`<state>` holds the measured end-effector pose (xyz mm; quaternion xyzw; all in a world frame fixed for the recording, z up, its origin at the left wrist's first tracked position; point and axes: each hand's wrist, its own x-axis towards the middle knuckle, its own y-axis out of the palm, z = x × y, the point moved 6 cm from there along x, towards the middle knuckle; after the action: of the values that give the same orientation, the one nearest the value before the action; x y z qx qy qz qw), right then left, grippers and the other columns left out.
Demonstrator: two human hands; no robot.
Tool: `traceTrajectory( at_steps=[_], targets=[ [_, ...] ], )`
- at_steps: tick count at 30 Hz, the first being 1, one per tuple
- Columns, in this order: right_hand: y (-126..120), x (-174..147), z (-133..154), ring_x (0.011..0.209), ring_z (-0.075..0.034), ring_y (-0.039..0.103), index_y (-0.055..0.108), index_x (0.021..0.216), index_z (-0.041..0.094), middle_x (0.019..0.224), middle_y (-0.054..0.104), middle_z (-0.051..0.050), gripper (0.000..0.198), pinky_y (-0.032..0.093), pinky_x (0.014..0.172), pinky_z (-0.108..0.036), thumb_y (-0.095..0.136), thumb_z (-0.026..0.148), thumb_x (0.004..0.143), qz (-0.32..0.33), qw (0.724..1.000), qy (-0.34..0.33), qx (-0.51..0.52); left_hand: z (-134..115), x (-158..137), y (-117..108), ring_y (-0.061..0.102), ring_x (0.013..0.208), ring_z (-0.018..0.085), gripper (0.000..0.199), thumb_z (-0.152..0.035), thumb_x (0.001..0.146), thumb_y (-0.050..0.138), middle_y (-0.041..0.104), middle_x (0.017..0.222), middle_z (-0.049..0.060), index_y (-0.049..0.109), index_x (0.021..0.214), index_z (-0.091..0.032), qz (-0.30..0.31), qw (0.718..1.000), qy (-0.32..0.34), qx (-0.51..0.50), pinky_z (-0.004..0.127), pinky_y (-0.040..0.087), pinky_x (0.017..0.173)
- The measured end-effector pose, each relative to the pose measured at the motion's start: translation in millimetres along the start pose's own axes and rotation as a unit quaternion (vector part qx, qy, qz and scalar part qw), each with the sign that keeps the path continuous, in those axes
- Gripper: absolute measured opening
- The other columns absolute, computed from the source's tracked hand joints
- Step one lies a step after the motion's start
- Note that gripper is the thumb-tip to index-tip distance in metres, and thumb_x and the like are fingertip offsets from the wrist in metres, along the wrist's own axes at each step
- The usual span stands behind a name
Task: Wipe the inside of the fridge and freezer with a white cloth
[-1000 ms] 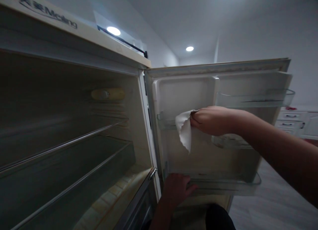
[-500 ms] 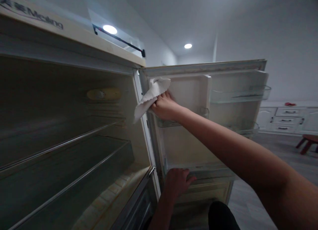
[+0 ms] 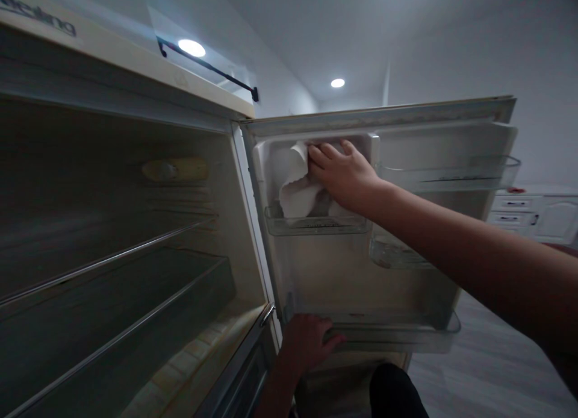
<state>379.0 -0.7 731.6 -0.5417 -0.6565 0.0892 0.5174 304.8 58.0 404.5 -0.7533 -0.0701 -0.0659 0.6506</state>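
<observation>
At the upper part of the open fridge door [image 3: 316, 267], my right hand [image 3: 345, 174] presses a crumpled white cloth [image 3: 300, 195] against the inner panel. The cloth hangs down on the left of the fingers into a small clear door bin [image 3: 316, 226]. Some of it is hidden beneath my palm. Lower down, my left hand [image 3: 309, 340] is beside the long clear bottom bin [image 3: 392, 340], thumb and fingers apart, holding nothing visible. Shadow obscures part of its fingers.
To the left is the fridge interior with a glass shelf [image 3: 108, 264] and a yellowish lamp cover [image 3: 174, 168]. A metal hinge piece [image 3: 267, 314] juts out by the door. More clear bins [image 3: 447, 177] line the door's right side. White cabinets [image 3: 551, 216] stand far right.
My right hand has moved the cloth rightward from the door's hinge-side edge onto the recessed panel above the small bin. The view has shifted slightly; my left hand stays near the bottom bin.
</observation>
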Motion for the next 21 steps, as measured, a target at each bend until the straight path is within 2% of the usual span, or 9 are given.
traceTrajectory(
  at_steps=[3,5,8,11,16,18,21],
  targets=[
    [3.3,3.8,5.1,0.139,-0.041,0.035,0.055,0.139,0.007,0.151,0.041,-0.019,0.047,0.030,0.115,-0.059,0.040,0.018,0.096,-0.004,1.000,0.004,-0.012,-5.5,2.5,0.8,0.074,0.086,0.027,0.052,-0.067,0.094,0.043,0.077,0.085,0.005,0.072,0.089,-0.024,-0.008,1.000,0.002,0.006,0.036,0.052,0.077],
    [11.3,11.2,12.1,0.140,-0.040,0.034,0.055,0.137,0.006,0.152,0.039,-0.020,0.046,0.034,0.114,-0.056,0.046,0.020,0.094,-0.009,0.998,-0.053,-0.020,-9.2,5.6,1.9,0.074,0.086,0.028,0.052,-0.066,0.094,0.042,0.077,0.085,0.006,0.072,0.090,-0.024,-0.009,1.000,0.003,0.016,0.037,0.053,0.076],
    [25.1,24.2,25.7,0.145,-0.038,0.030,0.056,0.135,0.007,0.154,0.036,-0.018,0.047,0.033,0.118,-0.051,0.054,0.021,0.090,-0.038,0.984,-0.170,-0.035,-13.9,10.1,4.0,0.074,0.086,0.028,0.051,-0.065,0.095,0.041,0.077,0.085,0.006,0.071,0.092,-0.024,-0.003,1.000,0.008,0.024,0.038,0.054,0.076],
    [32.1,34.4,27.7,0.146,-0.038,0.031,0.055,0.135,0.008,0.153,0.039,-0.017,0.050,0.031,0.119,-0.052,0.056,0.023,0.088,-0.079,0.974,-0.208,-0.046,-15.3,11.5,4.7,0.074,0.086,0.028,0.049,-0.063,0.096,0.042,0.077,0.087,0.006,0.071,0.093,-0.024,0.000,1.000,0.003,0.025,0.038,0.054,0.076],
    [22.5,24.4,7.2,0.141,-0.034,0.039,0.059,0.130,0.016,0.144,0.050,-0.010,0.040,0.033,0.114,-0.056,0.051,0.026,0.092,-0.109,0.975,-0.193,-0.027,-12.2,4.8,2.9,0.074,0.089,0.028,0.051,-0.065,0.095,0.041,0.077,0.089,0.007,0.071,0.094,-0.024,0.003,1.000,0.007,0.018,0.038,0.053,0.078],
    [12.9,11.6,-5.8,0.136,-0.033,0.045,0.065,0.117,0.014,0.134,0.057,-0.010,0.031,0.035,0.112,-0.056,0.050,0.026,0.092,-0.113,0.982,-0.146,-0.028,-8.3,0.9,2.2,0.074,0.088,0.029,0.051,-0.065,0.095,0.042,0.077,0.088,0.006,0.072,0.092,-0.024,0.007,1.000,0.004,0.011,0.038,0.053,0.078],
    [1.2,-7.5,-22.8,0.123,-0.035,0.055,0.068,0.092,0.007,0.111,0.065,-0.017,0.026,0.041,0.104,-0.052,0.047,0.023,0.092,-0.074,0.992,-0.056,-0.084,-2.8,-4.4,1.3,0.074,0.088,0.028,0.050,-0.065,0.094,0.045,0.077,0.087,0.006,0.073,0.092,-0.024,0.011,1.000,0.002,0.002,0.038,0.053,0.079]
  ],
)
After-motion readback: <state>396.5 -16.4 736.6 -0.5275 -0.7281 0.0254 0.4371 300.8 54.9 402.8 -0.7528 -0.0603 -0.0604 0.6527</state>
